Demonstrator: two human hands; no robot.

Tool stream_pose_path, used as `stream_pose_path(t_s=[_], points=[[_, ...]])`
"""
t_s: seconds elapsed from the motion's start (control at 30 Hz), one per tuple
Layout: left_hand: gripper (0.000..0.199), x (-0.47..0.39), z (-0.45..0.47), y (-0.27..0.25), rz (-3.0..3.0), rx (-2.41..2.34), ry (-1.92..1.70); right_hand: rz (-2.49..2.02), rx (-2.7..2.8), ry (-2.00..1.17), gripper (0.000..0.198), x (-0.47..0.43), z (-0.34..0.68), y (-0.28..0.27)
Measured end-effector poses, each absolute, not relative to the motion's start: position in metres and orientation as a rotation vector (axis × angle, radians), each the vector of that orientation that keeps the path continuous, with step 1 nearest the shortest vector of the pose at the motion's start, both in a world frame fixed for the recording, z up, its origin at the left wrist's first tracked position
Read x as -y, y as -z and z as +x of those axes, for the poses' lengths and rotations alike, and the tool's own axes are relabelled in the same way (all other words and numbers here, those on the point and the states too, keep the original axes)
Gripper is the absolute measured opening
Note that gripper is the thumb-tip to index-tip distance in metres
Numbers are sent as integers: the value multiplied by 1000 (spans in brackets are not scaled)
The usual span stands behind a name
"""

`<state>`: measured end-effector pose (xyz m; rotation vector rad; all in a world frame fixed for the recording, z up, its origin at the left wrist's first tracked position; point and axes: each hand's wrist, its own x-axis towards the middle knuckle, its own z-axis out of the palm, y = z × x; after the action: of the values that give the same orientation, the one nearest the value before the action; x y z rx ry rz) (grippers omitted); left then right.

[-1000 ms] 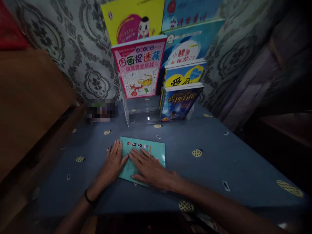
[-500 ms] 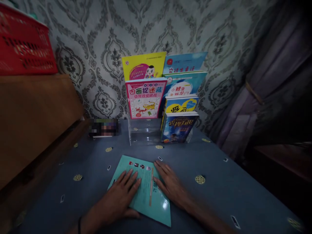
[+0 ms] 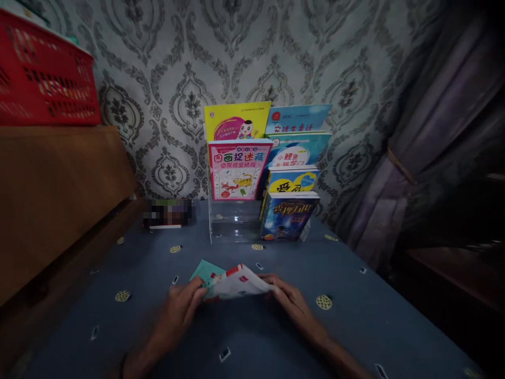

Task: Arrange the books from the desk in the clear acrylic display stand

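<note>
A thin book (image 3: 236,287) with a teal cover is raised off the table and tilted, its pale printed side bent and blurred by motion. My left hand (image 3: 184,299) pinches its left end between thumb and fingers. At the right end, my right hand (image 3: 290,300) grips the edge, with some fingers hidden behind it. Beyond both hands stands a clear acrylic book rack (image 3: 232,231). It holds a pink picture book (image 3: 240,171) and a yellow book (image 3: 236,118) on the left, and a dark blue book (image 3: 290,218) in front on the right.
More books, such as a teal one (image 3: 295,150), stand in the rack's right column. A blurred-out item (image 3: 168,213) lies at the table's back left. A red basket (image 3: 47,73) sits on a wooden cabinet (image 3: 59,195) to the left. A curtain (image 3: 402,158) hangs at right.
The teal book was lying on the table with my hands spread on it. Now it is lifted and tilted, and both hands have closed on its ends.
</note>
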<state>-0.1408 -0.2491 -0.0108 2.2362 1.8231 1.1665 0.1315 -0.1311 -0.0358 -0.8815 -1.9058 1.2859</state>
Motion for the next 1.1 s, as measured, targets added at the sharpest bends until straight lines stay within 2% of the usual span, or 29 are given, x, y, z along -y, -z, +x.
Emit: stream_pose_path(t_s=[0.17,0.37,0.47,0.63,0.77,0.87,1.0,1.1], points=[[47,242,-150,2,1817,-1804,-1326,-844,1636,-1411,73,129,114,46],[62,237,-157,-4,1479,-1772,-1537,-668,1585,-1656,54,136,72,46],[68,234,-158,-10,1385,-1757,-1675,-641,1652,-1560,51,135,63,30],[64,228,-156,4,1240,-1803,-1845,-629,1866,-1280,35,132,70,4],[57,229,-163,39,1258,-1942,-1772,-691,1995,-1141,24,133,75,12],[49,237,-176,46,1409,-1982,-1580,-719,2078,-1061,19,134,75,22],[40,245,-197,19,1739,-1913,-1172,-766,2104,-1001,19,131,73,26],[31,237,-204,-9,1854,-1965,-1001,-772,2123,-945,22,120,70,20]])
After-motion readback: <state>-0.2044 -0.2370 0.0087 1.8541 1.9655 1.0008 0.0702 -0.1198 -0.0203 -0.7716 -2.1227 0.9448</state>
